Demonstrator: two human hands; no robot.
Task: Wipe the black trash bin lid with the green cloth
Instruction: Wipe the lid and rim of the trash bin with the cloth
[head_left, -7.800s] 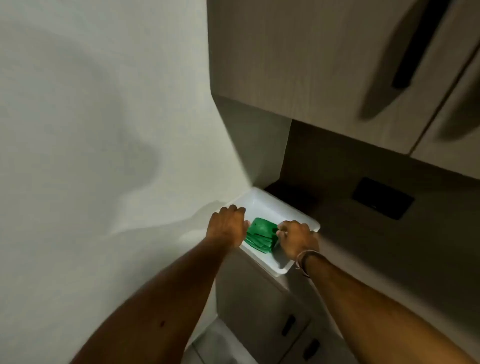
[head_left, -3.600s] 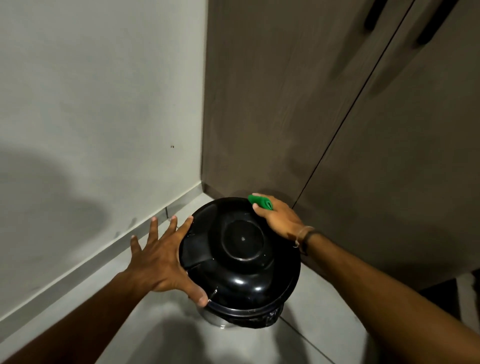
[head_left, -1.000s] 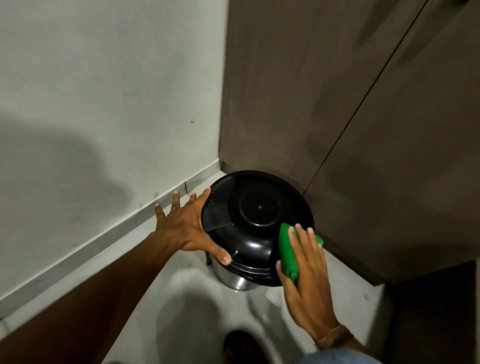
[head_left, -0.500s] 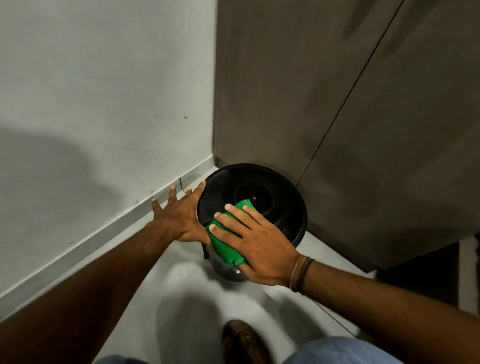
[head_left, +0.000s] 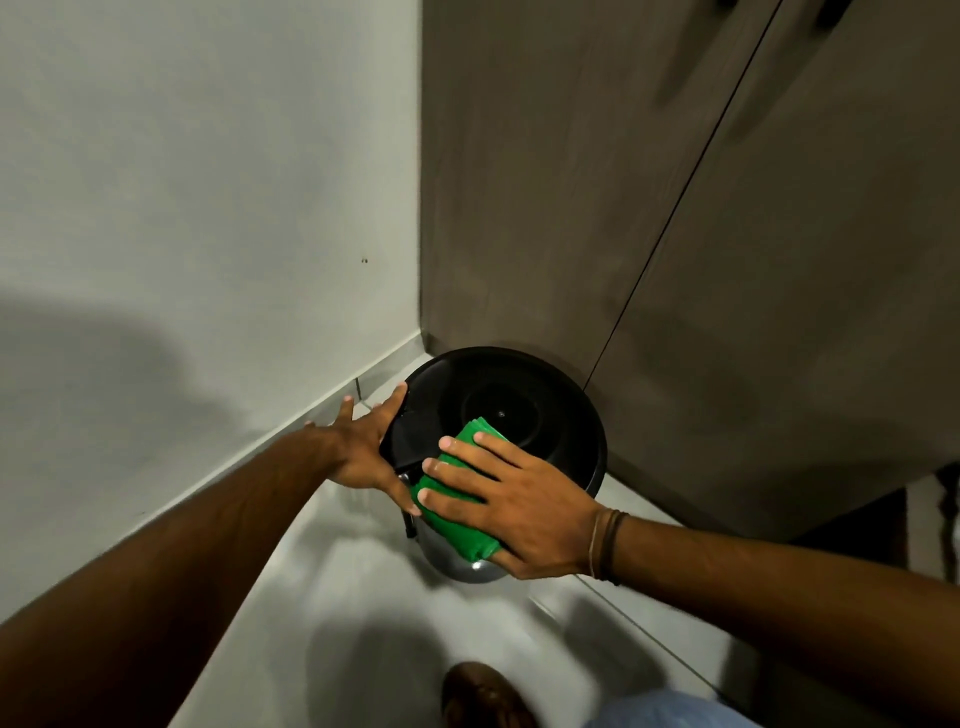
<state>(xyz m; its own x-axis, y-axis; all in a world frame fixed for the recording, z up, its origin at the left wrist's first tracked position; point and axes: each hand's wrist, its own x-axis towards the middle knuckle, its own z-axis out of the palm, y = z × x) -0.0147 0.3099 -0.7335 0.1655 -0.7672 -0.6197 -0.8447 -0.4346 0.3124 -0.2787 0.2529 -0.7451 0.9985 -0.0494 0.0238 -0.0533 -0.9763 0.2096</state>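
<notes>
Lid: the black trash bin lid (head_left: 524, 410) sits on its bin in the floor corner between wall and cabinet, directly under both hands.
Right grip: the right hand (head_left: 511, 501) lies flat, fingers spread, pressing the folded green cloth (head_left: 454, 506) onto the near part of the lid; the thumb tucks under the cloth's near end, so it is clamped rather than fisted.
Left grip: the left hand (head_left: 363, 452) is open, holding nothing, palm braced against the lid's side just beside the cloth.
Doing it well: I judge an even flat-palm press best, sweeping from the near rim out across the dome and centre recess, with the left hand steadying the bin.
Hidden: the lid under the cloth and palm; the far rim is dim.
Unclear: whether any dirt remains; the gloss hides it.
Bin body: only a sliver of metal (head_left: 457, 566) shows below the right hand.
</notes>
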